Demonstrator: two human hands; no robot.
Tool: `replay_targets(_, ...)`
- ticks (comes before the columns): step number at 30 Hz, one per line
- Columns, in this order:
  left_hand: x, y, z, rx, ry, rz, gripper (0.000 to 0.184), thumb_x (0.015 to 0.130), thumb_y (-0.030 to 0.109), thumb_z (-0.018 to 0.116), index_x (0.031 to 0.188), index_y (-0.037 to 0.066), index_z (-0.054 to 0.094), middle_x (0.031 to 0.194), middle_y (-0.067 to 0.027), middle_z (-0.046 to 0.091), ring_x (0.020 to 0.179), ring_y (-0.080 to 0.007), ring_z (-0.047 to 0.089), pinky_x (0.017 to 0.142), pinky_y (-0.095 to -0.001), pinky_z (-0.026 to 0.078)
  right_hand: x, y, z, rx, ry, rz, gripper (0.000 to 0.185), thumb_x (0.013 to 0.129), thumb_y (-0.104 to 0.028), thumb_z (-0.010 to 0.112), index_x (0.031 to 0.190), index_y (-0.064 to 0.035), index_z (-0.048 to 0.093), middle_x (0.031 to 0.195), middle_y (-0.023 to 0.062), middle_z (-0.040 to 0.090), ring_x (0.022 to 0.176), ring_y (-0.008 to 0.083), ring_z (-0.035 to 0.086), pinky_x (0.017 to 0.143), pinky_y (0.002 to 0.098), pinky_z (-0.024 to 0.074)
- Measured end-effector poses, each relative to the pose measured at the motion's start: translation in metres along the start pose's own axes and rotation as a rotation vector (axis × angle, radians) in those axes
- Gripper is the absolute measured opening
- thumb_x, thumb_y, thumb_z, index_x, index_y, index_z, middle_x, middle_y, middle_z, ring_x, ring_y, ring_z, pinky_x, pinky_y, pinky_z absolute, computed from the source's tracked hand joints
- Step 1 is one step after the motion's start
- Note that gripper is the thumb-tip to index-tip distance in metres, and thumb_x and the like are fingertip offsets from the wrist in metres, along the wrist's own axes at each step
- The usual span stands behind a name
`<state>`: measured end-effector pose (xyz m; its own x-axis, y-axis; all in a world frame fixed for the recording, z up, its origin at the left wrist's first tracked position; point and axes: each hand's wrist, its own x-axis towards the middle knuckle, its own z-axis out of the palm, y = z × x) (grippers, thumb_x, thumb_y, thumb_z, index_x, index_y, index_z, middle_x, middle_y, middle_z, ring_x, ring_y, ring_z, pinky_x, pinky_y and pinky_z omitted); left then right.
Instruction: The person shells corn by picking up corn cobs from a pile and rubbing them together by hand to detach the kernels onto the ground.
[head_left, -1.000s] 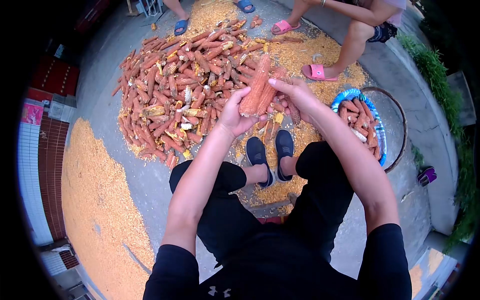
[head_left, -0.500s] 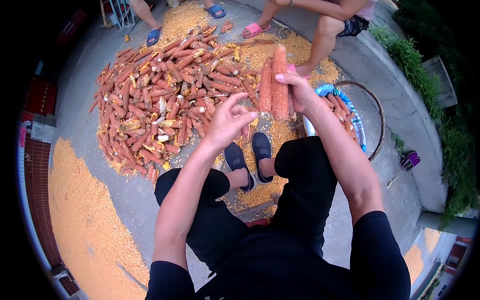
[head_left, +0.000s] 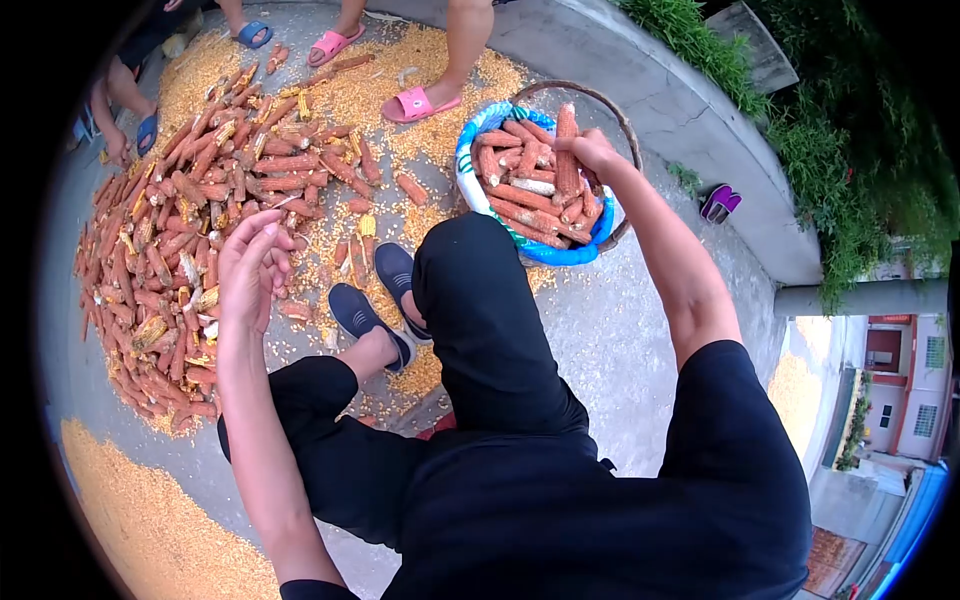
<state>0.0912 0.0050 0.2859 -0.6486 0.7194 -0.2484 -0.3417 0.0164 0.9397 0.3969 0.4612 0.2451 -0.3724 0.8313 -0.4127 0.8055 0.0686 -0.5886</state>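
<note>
My right hand (head_left: 597, 158) is closed on a reddish corn cob (head_left: 567, 150), held upright over the basket (head_left: 466, 172). The basket has a blue and white lining and a dark hoop handle, and several bare cobs lie in it. Over the right edge of the large cob pile (head_left: 150, 270) is my left hand (head_left: 252, 262), its fingers curled with the index finger and thumb near each other. A thin pale strand shows at its fingertips; whether the fingers grip it is unclear.
Loose kernels (head_left: 150, 520) cover the ground at lower left and around the pile. People's legs and feet in pink sandals (head_left: 420, 104) and blue slippers stand at the top. A purple shoe (head_left: 720, 203) lies by the concrete curb (head_left: 690, 110) on the right.
My right hand has carried the cobs away from the pile to over the basket. My left hand has moved away from my right. The view has turned right.
</note>
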Motion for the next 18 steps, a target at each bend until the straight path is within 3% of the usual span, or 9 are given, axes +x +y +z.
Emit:
replay_targets(1, 0.000, -0.001, -0.002, 0.015, 0.002, -0.007, 0.028, 0.100, 0.016, 0.062, 0.124, 0.001, 0.061, 0.085, -0.0056, 0.067, 0.060, -0.0060, 0.058, 0.046, -0.0170, 0.040, 0.002, 0.017, -0.004, -0.101, 0.052, 0.038, 0.045, 0.083, -0.040, 0.079, 0.093, 0.0025, 0.069, 0.078, 0.0104, 0.067, 0.055, 0.0169, 0.061, 0.048, 0.0322, 0.0441)
replay_targets(6, -0.003, -0.003, -0.011, 0.003, 0.040, -0.023, 0.029, 0.100, 0.017, 0.061, 0.125, 0.001, 0.061, 0.085, -0.0055, 0.066, 0.061, -0.0067, 0.058, 0.047, -0.0174, 0.039, 0.016, 0.114, 0.015, -0.121, 0.238, 0.192, 0.053, 0.079, -0.047, 0.080, 0.093, 0.0038, 0.073, 0.077, 0.0114, 0.069, 0.057, 0.0196, 0.063, 0.052, 0.0367, 0.0479)
replay_targets(10, -0.004, -0.001, -0.013, 0.025, 0.059, -0.033, 0.029, 0.101, 0.016, 0.060, 0.125, 0.000, 0.060, 0.085, -0.0057, 0.065, 0.060, -0.0067, 0.057, 0.047, -0.0175, 0.039, 0.003, 0.142, 0.016, -0.212, 0.228, 0.244, 0.064, 0.075, -0.049, 0.079, 0.104, 0.0077, 0.073, 0.095, 0.0174, 0.073, 0.078, 0.0258, 0.071, 0.070, 0.0393, 0.0542)
replay_targets(11, -0.003, -0.001, -0.012, 0.034, 0.068, -0.037, 0.029, 0.101, 0.016, 0.060, 0.125, 0.000, 0.059, 0.086, -0.0058, 0.065, 0.060, -0.0067, 0.057, 0.047, -0.0175, 0.039, 0.004, 0.144, 0.014, -0.204, 0.168, 0.284, 0.068, 0.073, -0.050, 0.079, 0.109, 0.0080, 0.072, 0.105, 0.0198, 0.073, 0.092, 0.0295, 0.072, 0.080, 0.0399, 0.0548)
replay_targets(14, -0.003, -0.002, -0.013, 0.030, 0.067, -0.041, 0.030, 0.101, 0.017, 0.060, 0.126, -0.001, 0.058, 0.086, -0.0061, 0.065, 0.060, -0.0068, 0.057, 0.047, -0.0175, 0.039, -0.011, 0.127, 0.008, -0.211, 0.214, 0.213, 0.064, 0.073, -0.047, 0.079, 0.104, 0.0082, 0.072, 0.108, 0.0235, 0.073, 0.098, 0.0342, 0.072, 0.085, 0.0421, 0.0552)
replay_targets(17, -0.001, -0.008, -0.015, 0.040, 0.092, -0.053, 0.030, 0.101, 0.017, 0.060, 0.125, -0.001, 0.058, 0.086, -0.0062, 0.065, 0.060, -0.0068, 0.057, 0.046, -0.0175, 0.039, 0.007, 0.122, -0.002, -0.448, 0.269, 0.033, 0.060, 0.073, -0.041, 0.078, 0.108, 0.0074, 0.070, 0.111, 0.0277, 0.071, 0.105, 0.0394, 0.069, 0.092, 0.0446, 0.0541)
replay_targets(18, -0.001, -0.009, -0.016, 0.042, 0.094, -0.052, 0.030, 0.101, 0.017, 0.060, 0.125, -0.001, 0.058, 0.086, -0.0063, 0.065, 0.060, -0.0069, 0.057, 0.046, -0.0176, 0.039, 0.006, 0.113, -0.006, -0.475, 0.289, -0.010, 0.066, 0.075, -0.044, 0.077, 0.117, 0.0053, 0.066, 0.114, 0.0277, 0.070, 0.108, 0.0391, 0.068, 0.094, 0.0449, 0.0533)
